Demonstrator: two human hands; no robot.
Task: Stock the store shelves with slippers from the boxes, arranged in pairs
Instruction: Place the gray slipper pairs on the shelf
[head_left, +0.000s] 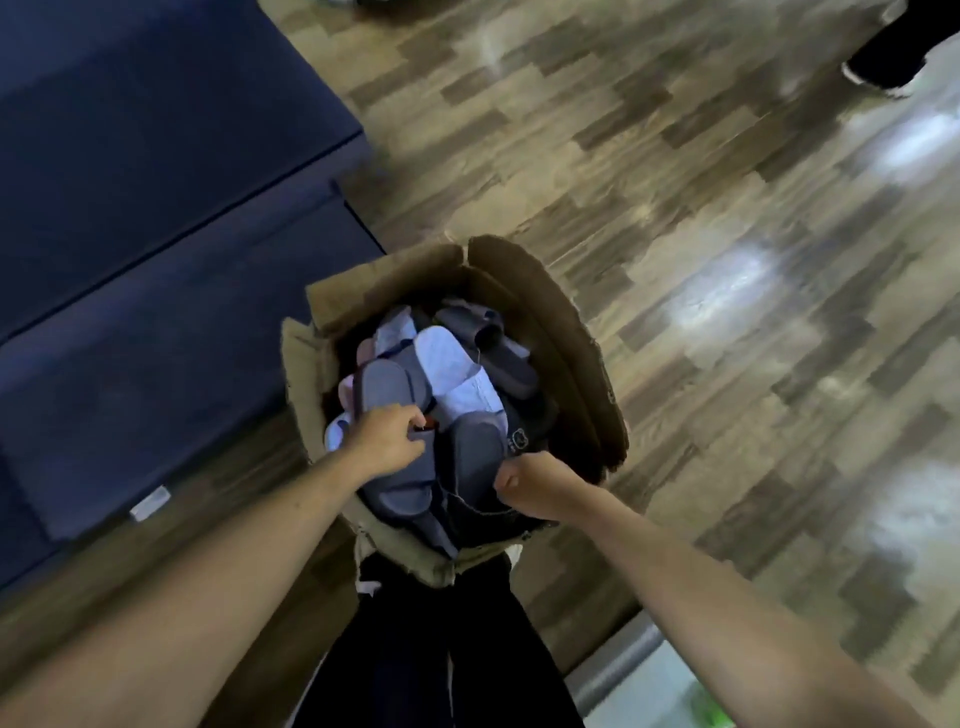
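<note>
An open cardboard box stands on the wooden floor in front of my legs, filled with several grey, dark and white slippers. My left hand is closed on a grey slipper at the box's left side. My right hand is clenched on another grey slipper at the near edge of the pile. A white slipper lies on top in the middle. Dark slippers sit toward the far side.
A dark blue low platform or shelf base runs along the left. Wooden floor spreads to the right. Another person's leg and shoe stand at the top right. A metal rail lies at the bottom.
</note>
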